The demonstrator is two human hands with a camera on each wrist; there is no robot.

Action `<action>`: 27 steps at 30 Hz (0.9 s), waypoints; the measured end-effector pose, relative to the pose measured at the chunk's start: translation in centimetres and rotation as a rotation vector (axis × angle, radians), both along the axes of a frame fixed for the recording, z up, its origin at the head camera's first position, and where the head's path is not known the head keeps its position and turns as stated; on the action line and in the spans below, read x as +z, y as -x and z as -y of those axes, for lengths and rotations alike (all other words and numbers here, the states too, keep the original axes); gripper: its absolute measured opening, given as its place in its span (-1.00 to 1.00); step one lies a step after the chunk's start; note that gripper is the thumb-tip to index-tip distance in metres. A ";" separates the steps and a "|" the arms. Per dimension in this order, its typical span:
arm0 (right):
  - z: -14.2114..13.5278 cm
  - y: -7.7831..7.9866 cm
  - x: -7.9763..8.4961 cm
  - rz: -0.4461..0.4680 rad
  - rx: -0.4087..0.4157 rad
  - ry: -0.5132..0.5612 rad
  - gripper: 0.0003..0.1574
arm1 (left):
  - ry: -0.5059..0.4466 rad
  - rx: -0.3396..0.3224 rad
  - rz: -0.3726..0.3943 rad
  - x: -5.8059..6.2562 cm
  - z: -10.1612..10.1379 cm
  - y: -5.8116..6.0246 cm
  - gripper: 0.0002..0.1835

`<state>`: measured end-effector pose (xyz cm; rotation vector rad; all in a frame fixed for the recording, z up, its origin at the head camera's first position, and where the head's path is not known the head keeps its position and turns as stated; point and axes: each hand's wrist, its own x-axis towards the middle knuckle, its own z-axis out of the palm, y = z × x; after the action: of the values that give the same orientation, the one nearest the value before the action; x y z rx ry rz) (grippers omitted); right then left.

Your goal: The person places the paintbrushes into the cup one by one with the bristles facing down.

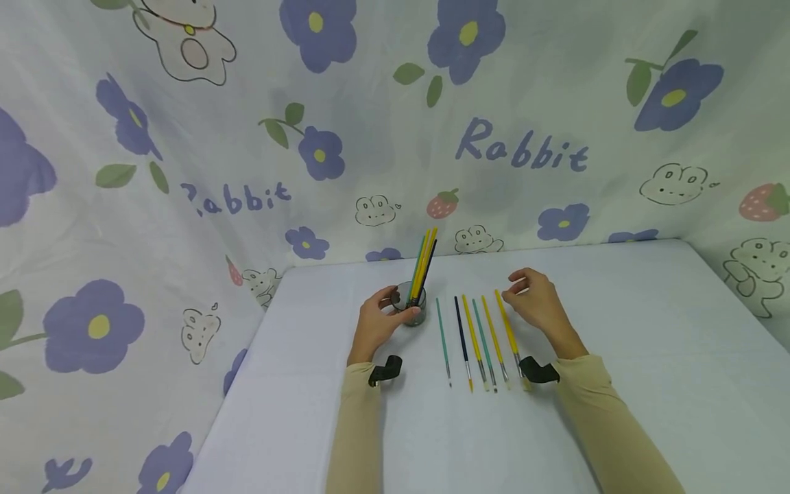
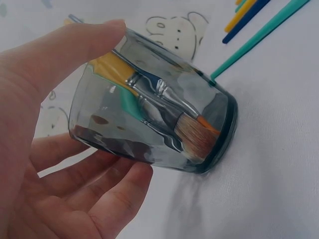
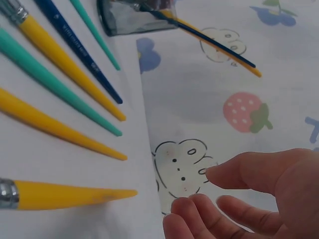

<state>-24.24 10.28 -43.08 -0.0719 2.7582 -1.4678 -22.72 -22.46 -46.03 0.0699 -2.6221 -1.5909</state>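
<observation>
My left hand [image 1: 376, 326] holds a grey-tinted glass cup [image 2: 228, 124], thumb on the near side and fingers around the other. Several paintbrushes [image 1: 422, 264] with yellow, green and dark handles stand bristles down in the cup, leaning right. Right of it, several more brushes lie in a row on the table. My right hand [image 1: 535, 302] hovers by the handle tip of the rightmost yellow paintbrush [image 3: 65, 194]. Its fingers are loosely bent, and a gap separates them from that brush in the right wrist view. Nothing is held there.
A white cloth covers the table [image 1: 290, 412]. Behind and to the left hangs a curtain [image 1: 382, 103] printed with rabbits, flowers and strawberries. In the row, a thin green brush [image 1: 441, 329] lies closest to the cup, with a dark blue brush [image 1: 461, 329] beside it.
</observation>
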 end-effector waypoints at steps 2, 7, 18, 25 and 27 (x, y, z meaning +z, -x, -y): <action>-0.1 0.2 -0.4 0.003 0.009 -0.019 -0.46 | -0.002 0.001 -0.001 0.1 0.1 0.0 -0.09; -0.1 0.5 -1.7 0.056 0.038 -0.052 -0.45 | -0.011 0.003 0.006 0.2 0.2 -0.2 -0.10; -0.2 0.3 -2.8 0.169 0.103 -0.083 -0.47 | -0.022 -0.006 0.007 0.2 0.1 -0.2 -0.11; 0.1 0.2 -2.8 0.202 0.123 -0.133 -0.45 | -0.021 -0.005 0.004 0.2 0.0 -0.1 -0.10; 0.3 0.0 -2.7 0.215 0.118 -0.147 -0.43 | -0.020 -0.006 0.004 0.2 -0.1 -0.1 -0.10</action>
<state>-24.29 10.03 -45.80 -0.0691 2.6287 -1.1674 -22.66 -22.40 -45.85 0.0664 -2.6127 -1.6206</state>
